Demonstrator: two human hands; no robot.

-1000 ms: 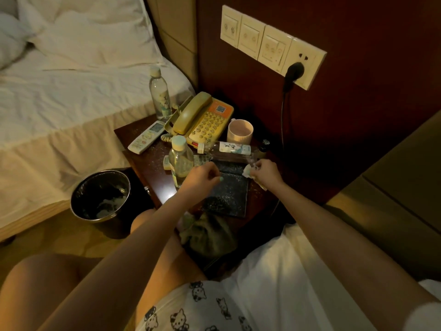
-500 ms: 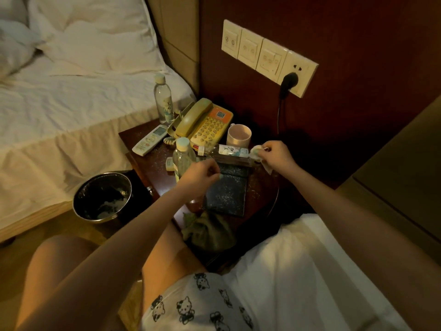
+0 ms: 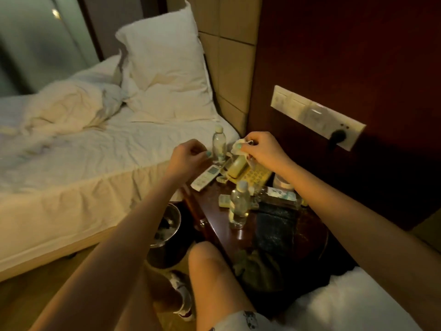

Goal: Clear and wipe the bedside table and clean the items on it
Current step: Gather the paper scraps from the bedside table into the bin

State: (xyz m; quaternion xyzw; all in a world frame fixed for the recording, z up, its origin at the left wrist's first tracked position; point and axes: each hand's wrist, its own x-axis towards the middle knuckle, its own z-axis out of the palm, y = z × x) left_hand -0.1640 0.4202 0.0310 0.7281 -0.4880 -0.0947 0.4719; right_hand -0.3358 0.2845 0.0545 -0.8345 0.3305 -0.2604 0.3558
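Pinching a crumpled tissue (image 3: 239, 148), R hand (image 3: 265, 151) hangs above the yellow telephone (image 3: 238, 168). L hand (image 3: 188, 156) curled; cannot tell if holding sth.

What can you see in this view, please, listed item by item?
bedside table: one, dark wood, beside the bed
water bottles: three, clear, two upright and one lying on the table
telephone: one, yellow, table's back
remote: one, white, left of the telephone
cup: one, pale, behind the right forearm
tray: one, dark, table's front
cloth: one, green, table's near edge
bin: one, metal, floor left of table
pillow: one, white, on the bed
socket panel: one, cream, wall
left hand: one, fingers curled, above the remote
right hand: one, pinching a white tissue above the telephone
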